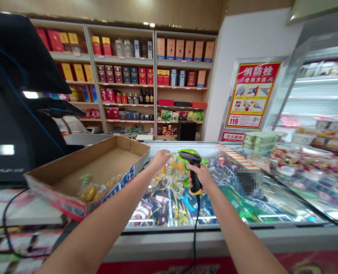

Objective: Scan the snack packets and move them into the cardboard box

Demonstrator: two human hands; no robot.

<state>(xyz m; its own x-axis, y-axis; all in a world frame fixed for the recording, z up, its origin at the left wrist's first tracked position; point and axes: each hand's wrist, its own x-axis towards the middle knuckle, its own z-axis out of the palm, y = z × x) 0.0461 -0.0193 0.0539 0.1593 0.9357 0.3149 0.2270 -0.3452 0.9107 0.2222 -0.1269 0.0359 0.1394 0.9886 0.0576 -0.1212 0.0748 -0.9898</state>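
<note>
Few packs (pixel 89 192) in box (pixel 107 164); left hand (pixel 160 159) holds bag (pixel 172 178), right hand (pixel 202 177) scanner (pixel 192 157).

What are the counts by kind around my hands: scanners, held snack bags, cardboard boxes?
Scanner: 1, gripped in the right hand
Snack bag: 1, held by the left hand
Cardboard box: 1, beside the left arm
Total: 3

It was a shop: liquor shelves (pixel 146 91) stood well beyond the right hand (pixel 203 177), which gripped a barcode scanner (pixel 190 156) above a glass-topped freezer (pixel 243 233) of packaged goods.
</note>
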